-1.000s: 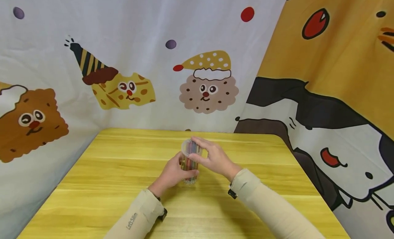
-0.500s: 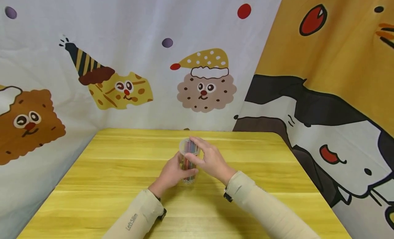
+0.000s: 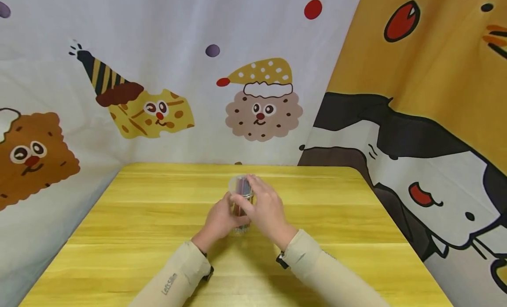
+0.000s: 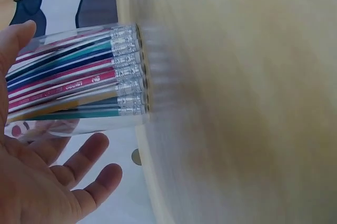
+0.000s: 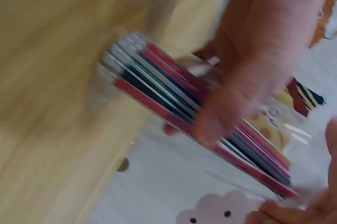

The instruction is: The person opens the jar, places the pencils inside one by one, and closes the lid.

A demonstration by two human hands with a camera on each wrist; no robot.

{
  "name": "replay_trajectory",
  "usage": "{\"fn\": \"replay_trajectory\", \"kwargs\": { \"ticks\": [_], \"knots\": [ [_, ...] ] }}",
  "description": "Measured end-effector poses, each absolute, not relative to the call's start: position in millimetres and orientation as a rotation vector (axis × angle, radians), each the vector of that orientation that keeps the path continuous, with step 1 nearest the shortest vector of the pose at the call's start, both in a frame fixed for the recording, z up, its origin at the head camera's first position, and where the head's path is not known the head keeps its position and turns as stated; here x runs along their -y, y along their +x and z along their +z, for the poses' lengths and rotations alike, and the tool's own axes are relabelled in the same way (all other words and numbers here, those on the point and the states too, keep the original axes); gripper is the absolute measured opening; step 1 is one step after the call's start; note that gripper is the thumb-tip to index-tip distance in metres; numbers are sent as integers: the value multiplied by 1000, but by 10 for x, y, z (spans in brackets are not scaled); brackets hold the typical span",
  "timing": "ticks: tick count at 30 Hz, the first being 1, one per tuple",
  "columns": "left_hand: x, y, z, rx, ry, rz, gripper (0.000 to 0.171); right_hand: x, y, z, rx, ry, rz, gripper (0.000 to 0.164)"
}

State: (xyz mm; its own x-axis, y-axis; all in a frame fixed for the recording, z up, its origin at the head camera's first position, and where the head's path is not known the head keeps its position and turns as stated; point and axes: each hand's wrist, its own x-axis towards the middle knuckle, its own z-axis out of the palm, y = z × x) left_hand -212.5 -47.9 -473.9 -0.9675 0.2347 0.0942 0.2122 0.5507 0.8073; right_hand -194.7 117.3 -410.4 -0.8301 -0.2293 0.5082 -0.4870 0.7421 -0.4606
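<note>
Over the middle of the table stands a clear plastic tube of pencils (image 3: 242,199), with a round translucent lid (image 3: 234,184) on top. My left hand (image 3: 220,219) grips the tube's lower part, its thumb across the near side. My right hand (image 3: 268,210) holds the lid's rim between thumb and fingers. In the left wrist view, the pencils (image 4: 79,79) show coloured barrels and silvery ferrules at the base end, close to the tabletop. Only parts of my right hand's fingers (image 5: 310,211) show in the right wrist view, blurred at the tube's top end.
A yellow wood-grain table (image 3: 138,236) lies under both forearms. Behind it hangs a white curtain (image 3: 170,43) printed with cartoon snacks, and a cartoon-patterned cloth (image 3: 428,135) hangs along the right side. Each wrist wears a dark strap.
My right hand has turned around the tube's top, its wrist swinging left and toward me. My left hand keeps its grip on the tube. The head view has shifted slightly.
</note>
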Motion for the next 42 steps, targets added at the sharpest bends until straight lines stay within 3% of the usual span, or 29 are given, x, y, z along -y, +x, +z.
{"fn": "replay_trajectory", "kwargs": {
  "ticks": [4, 8, 12, 19, 27, 42],
  "knots": [
    [455, -2133, -4747, -2702, 376, 1448, 96, -1376, -2036, -3920, 2646, 600, 1091, 78],
    [449, -2135, -4745, -2680, 389, 1486, 96, -1642, -2309, -3708, 2713, 882, 1376, 83],
    [444, -2122, -4758, -2683, 430, 1477, 94, -1812, -2532, -3550, 2860, 1142, 1375, 79],
    [432, -2109, -4770, -2659, 457, 1502, 90, -1788, -2710, -3460, 2995, 1295, 1393, 76],
    [439, -2118, -4758, -2659, 478, 1501, 91, -1756, -2730, -3467, 3064, 1233, 1387, 70],
    [511, -2131, -4768, -2602, 490, 1544, 95, -1643, -2423, -3720, 2781, 1115, 1195, 65]
  ]
}}
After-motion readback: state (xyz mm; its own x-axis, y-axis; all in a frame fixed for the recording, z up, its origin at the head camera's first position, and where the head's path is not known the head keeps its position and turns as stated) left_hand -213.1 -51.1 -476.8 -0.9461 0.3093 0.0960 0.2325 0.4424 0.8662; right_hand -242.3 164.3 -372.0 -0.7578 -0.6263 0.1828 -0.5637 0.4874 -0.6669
